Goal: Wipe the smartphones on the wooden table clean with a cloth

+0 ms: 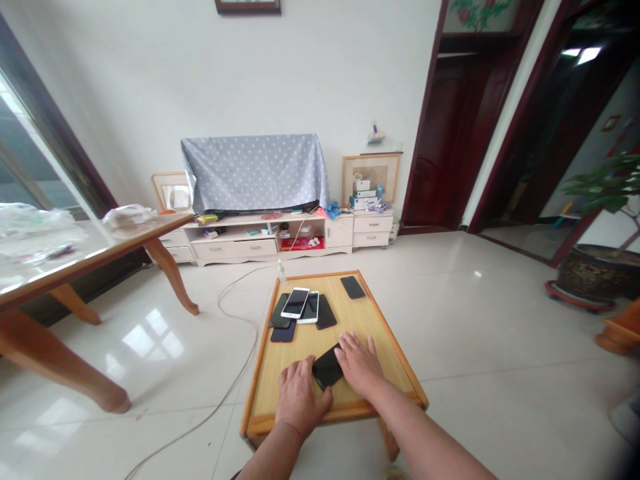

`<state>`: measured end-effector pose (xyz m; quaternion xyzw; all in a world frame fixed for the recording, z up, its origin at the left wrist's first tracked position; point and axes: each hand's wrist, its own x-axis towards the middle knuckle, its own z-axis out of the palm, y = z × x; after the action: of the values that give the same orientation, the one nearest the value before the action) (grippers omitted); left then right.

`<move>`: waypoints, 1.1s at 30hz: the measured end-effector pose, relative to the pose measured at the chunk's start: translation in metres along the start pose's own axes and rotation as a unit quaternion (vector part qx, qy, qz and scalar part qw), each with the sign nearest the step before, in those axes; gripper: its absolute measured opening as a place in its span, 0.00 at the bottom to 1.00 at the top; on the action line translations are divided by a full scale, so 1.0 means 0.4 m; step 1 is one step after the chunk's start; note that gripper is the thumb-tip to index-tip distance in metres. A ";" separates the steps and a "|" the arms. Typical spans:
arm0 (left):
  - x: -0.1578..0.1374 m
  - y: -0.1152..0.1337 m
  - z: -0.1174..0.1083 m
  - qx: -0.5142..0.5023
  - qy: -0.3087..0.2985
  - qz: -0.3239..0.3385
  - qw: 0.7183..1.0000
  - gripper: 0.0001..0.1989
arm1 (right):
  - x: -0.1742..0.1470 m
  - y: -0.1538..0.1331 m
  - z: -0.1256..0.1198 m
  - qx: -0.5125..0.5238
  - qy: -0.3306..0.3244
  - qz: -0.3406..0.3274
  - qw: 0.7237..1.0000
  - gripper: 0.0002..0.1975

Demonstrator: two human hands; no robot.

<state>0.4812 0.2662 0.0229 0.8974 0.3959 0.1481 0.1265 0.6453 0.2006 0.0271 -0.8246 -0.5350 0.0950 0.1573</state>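
A black smartphone (pixel 327 368) lies at a slant near the front of the small wooden table (pixel 385 333), its dark screen facing up. My left hand (pixel 300 397) grips its left side, with the fingers at the far corner and the thumb at the near one. My right hand (pixel 361 363) holds the right side, its fingertips over the edge and the outer finger spread away. Beyond my hands is a cluster of phones: a white phone (pixel 295 303) resting partly on others, a second white phone (pixel 309 308), a black phone (pixel 326 312) and a dark blue one (pixel 283 332).
Another dark phone (pixel 353 287) lies alone at the table's far right. A small clear bottle (pixel 281 271) shows by the far left corner. A cable (pixel 235 380) runs over the floor on the left, near a larger table (pixel 165 230). A potted plant (pixel 595 273) stands right.
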 end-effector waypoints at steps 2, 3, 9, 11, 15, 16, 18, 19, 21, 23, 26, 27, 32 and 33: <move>0.001 -0.003 0.002 0.001 0.003 0.005 1.000 0.29 | -0.020 -0.007 0.006 0.009 -0.010 -0.026 1.000 0.29; 0.001 -0.004 0.002 0.002 0.003 0.008 1.000 0.28 | -0.038 -0.018 0.013 0.020 -0.016 -0.059 0.998 0.30; 0.005 0.001 -0.007 0.012 -0.028 0.000 1.000 0.28 | -0.108 -0.026 0.023 0.059 -0.034 -0.133 0.989 0.30; 0.006 0.006 -0.011 0.003 -0.021 -0.004 1.000 0.28 | -0.090 0.013 0.007 0.039 -0.024 -0.063 0.997 0.31; 0.005 0.005 -0.007 -0.004 -0.005 0.003 1.000 0.29 | -0.081 0.055 -0.002 0.000 -0.001 0.026 1.000 0.32; 0.006 0.002 -0.005 -0.005 -0.002 0.005 1.000 0.29 | -0.092 0.050 0.005 0.001 -0.002 0.012 1.000 0.33; 0.006 -0.004 0.001 -0.007 -0.001 0.007 1.000 0.29 | -0.121 0.028 0.023 0.015 -0.009 -0.048 0.999 0.32; 0.006 -0.006 0.004 -0.008 -0.002 0.008 1.000 0.29 | -0.132 0.017 0.029 0.026 -0.013 -0.082 0.996 0.31; 0.006 -0.008 0.007 -0.010 0.000 0.009 1.000 0.29 | -0.139 0.008 0.031 0.037 -0.017 -0.111 0.993 0.30; 0.005 -0.007 0.008 -0.009 0.007 0.011 1.000 0.29 | -0.124 0.016 0.018 0.028 -0.013 -0.074 0.997 0.30; 0.005 -0.004 0.006 -0.009 0.011 0.010 1.000 0.29 | -0.096 0.032 -0.008 0.005 -0.005 -0.008 1.000 0.31; 0.005 -0.005 0.006 -0.010 0.009 0.009 1.000 0.29 | -0.096 0.029 -0.012 0.007 -0.008 -0.014 1.000 0.31; 0.007 -0.011 0.008 -0.013 -0.007 0.013 1.000 0.29 | -0.138 -0.025 -0.001 0.066 -0.037 -0.146 0.986 0.31; 0.007 -0.012 0.009 -0.014 -0.011 0.013 1.000 0.29 | -0.139 -0.031 -0.002 0.075 -0.043 -0.157 0.984 0.31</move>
<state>0.4811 0.2711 0.0186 0.9021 0.3811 0.1456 0.1410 0.6120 0.1545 0.0316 -0.7114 -0.6552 0.1446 0.2089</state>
